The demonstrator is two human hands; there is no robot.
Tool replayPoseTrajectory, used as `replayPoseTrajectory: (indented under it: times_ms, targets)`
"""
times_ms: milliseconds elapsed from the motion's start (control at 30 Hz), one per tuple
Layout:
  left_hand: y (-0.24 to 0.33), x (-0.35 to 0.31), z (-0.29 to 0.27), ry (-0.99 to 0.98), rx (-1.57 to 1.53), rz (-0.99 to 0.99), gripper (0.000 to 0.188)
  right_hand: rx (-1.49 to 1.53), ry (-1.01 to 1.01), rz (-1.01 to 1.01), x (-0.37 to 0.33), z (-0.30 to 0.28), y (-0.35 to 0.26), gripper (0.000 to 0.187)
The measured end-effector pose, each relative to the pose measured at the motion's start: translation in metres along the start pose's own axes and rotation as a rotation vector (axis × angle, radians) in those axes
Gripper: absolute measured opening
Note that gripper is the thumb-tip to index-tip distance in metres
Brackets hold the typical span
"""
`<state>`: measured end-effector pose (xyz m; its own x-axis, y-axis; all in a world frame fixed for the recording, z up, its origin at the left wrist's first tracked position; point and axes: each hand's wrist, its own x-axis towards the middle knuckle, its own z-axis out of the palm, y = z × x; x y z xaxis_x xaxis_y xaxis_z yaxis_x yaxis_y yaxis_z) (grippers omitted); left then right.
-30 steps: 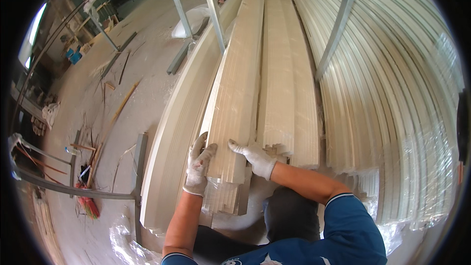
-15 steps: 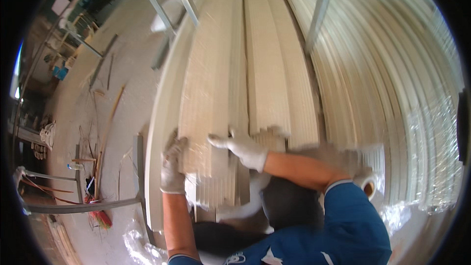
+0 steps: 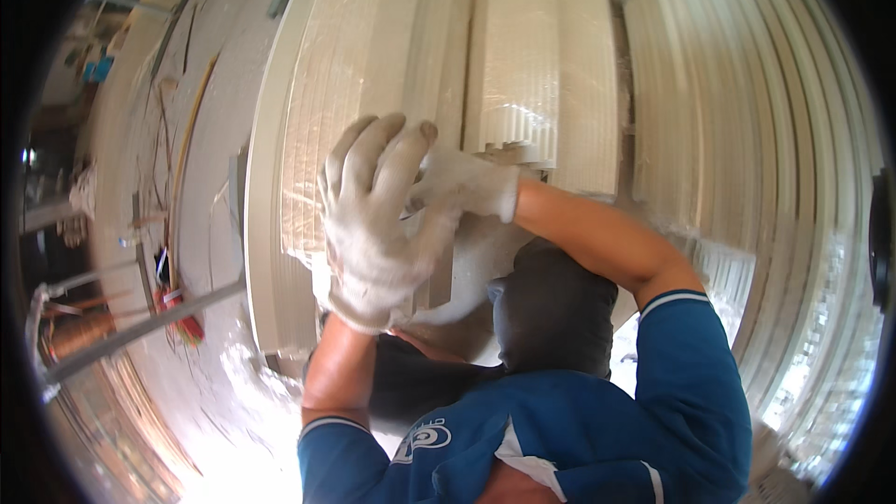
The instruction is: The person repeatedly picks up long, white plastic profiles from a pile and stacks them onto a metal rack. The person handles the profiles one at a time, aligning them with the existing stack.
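Note:
My left hand point(image 3: 373, 224), in a whitish knitted glove, is raised over the near end of a stack of long cream ribbed panels point(image 3: 364, 56). Its fingers are stretched out and slightly apart. Right beside it, my right hand point(image 3: 467, 185) wears a similar glove and reaches in from the right. The left hand overlaps its fingers, so their pose is hidden. Clear film shines on the panels below both hands. A second stack of cream panels point(image 3: 551, 47) lies just to the right, its near end stepped.
More long, film-wrapped strips point(image 3: 747, 121) fill the right side. At left, a grey metal bar point(image 3: 149, 331) runs toward the stack, and a thin wooden stick point(image 3: 191, 131) and a red item point(image 3: 187, 317) lie on the floor. My dark-trousered knee point(image 3: 551, 308) is close to the panel ends.
My hands were apart on the panel stack; now they have come together, with the left lifted in front of the right. The view has tilted down toward my body.

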<state>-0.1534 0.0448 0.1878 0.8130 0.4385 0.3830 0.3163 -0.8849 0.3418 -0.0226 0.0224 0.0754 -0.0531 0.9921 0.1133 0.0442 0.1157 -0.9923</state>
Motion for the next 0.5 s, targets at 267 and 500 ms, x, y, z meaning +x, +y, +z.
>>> replayPoseTrajectory:
  times_ms: [267,500]
  targets:
    - [-0.043,0.005,0.014,-0.204,0.476,-0.132,0.052,0.505,-0.245,0.215,-0.003,-0.029,0.016,0.041]
    - [-0.054,0.001,0.018,-0.066,0.274,-0.206,0.041,0.527,-0.291,0.178,0.002,-0.027,0.018,0.043]
